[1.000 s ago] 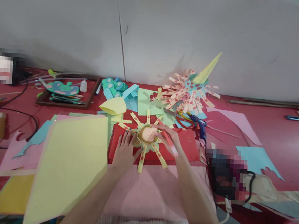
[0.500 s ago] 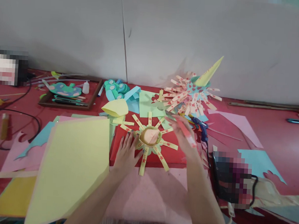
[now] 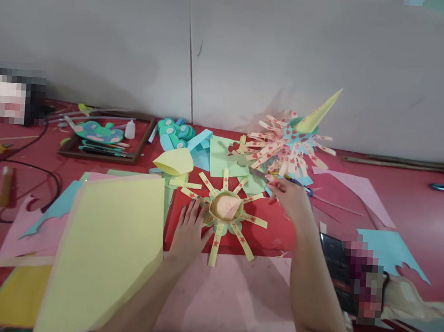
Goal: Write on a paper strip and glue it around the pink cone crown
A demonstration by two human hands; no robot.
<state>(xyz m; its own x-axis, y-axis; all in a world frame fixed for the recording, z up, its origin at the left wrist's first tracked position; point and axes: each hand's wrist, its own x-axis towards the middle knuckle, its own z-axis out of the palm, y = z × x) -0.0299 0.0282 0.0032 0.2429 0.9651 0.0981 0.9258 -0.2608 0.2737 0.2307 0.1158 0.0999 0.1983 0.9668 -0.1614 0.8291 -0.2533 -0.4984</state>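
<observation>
Flat beside the yellow paper craft (image 3: 222, 229), my left hand (image 3: 191, 230) has its fingers apart and touches its left edge. The craft has a ring in the middle, a pale pink cone piece inside, and strips with red stars and letters spreading outward. It lies on a red board (image 3: 278, 235). My right hand (image 3: 291, 198) is closed on the handle of a pair of scissors (image 3: 258, 173), blades pointing left over green paper (image 3: 222, 153). The palm and arm partly hide things behind them.
Behind my right hand stands a finished-looking paper craft (image 3: 299, 140) with a yellow cone. A yellow paper stack (image 3: 107, 249) lies left. Farther back are a wooden tray (image 3: 138, 148) and a folded yellow paper piece (image 3: 174, 161). A dark device (image 3: 336, 273) lies right.
My right hand has moved right and away from me, from above the craft's right side to the green paper, carrying the scissors lower. My left hand stays by the craft.
</observation>
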